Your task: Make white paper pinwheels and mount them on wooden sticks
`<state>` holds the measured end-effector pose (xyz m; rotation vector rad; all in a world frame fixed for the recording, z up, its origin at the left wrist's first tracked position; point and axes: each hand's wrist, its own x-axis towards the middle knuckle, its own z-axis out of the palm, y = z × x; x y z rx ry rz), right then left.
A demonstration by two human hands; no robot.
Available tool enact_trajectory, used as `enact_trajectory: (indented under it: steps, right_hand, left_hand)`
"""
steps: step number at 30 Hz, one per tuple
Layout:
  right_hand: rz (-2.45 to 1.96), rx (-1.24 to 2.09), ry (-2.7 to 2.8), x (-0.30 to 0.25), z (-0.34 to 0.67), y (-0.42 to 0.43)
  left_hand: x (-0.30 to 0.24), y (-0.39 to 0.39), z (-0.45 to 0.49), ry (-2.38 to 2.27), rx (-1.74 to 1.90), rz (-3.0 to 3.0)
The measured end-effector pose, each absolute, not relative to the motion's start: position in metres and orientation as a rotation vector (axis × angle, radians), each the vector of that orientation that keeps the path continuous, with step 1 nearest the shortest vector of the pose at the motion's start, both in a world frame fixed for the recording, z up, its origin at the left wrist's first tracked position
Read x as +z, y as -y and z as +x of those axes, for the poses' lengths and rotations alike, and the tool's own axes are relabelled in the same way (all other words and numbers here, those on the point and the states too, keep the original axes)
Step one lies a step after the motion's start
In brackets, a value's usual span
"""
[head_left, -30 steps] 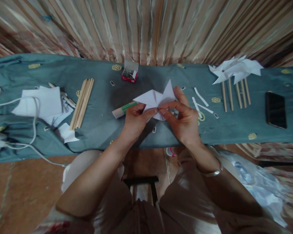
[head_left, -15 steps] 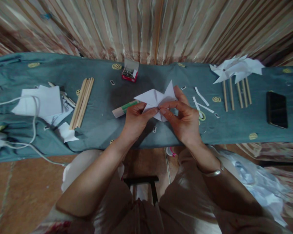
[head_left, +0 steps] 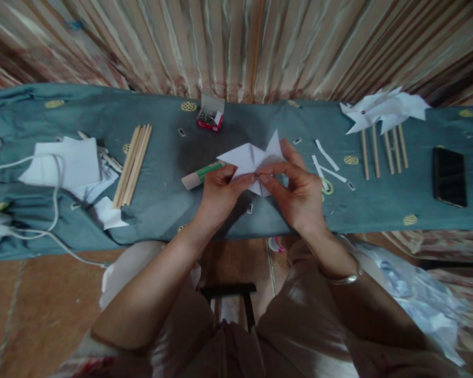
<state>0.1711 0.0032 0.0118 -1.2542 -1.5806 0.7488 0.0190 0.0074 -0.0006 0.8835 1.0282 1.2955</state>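
Note:
Both hands hold a white paper pinwheel [head_left: 250, 156] in front of me, above the cloth-covered table. My left hand [head_left: 219, 197] is closed on its left side, with the thumb pressed near the centre. My right hand [head_left: 297, 197] pinches at the middle with thumb and forefinger; whatever small piece may be between those fingertips is too small to name. Folded points of the paper stick out to the left and up to the right. Partly behind my left hand lies a green and white glue stick [head_left: 199, 176]. Green-handled scissors [head_left: 327, 186] show beside my right hand.
A small open red box [head_left: 210, 118] of metal pins stands at the back. To the left lie wooden sticks [head_left: 132, 167], paper sheets [head_left: 69, 165] and a white cable [head_left: 55, 205]. On the right are paper strips [head_left: 327, 154], finished pinwheels [head_left: 382, 111] on sticks and a phone [head_left: 449, 177].
Hardly anything differs. Both hands keep the same grip on the pinwheel, and the view has shifted very slightly.

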Motion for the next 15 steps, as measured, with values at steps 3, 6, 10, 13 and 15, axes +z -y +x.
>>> enact_trajectory:
  steps: [3, 6, 10, 13, 15]
  right_hand:
    - [-1.255, 0.768, 1.576, 0.0123, 0.1717, -0.0037]
    - [-1.252, 0.794, 1.570, 0.0114, 0.1723, -0.0038]
    - [-1.254, 0.826, 1.543, 0.0071, 0.1725, -0.0046]
    - [-1.241, 0.844, 1.514, 0.0040, 0.1719, -0.0058]
    - [-1.241, 0.852, 1.490, 0.0034, 0.1709, -0.0062]
  left_hand:
    - [-0.0011, -0.0075, 0.0191, -1.036, 1.303, 0.887]
    - [-0.0017, -0.0077, 0.0188, -1.072, 1.296, 0.895]
    - [-0.0003, -0.0076, 0.0179, -1.094, 1.277, 0.914]
    - [0.0023, -0.0068, 0.0173, -1.096, 1.273, 0.954]
    - [0.0035, -0.0063, 0.0171, -1.097, 1.269, 0.979]
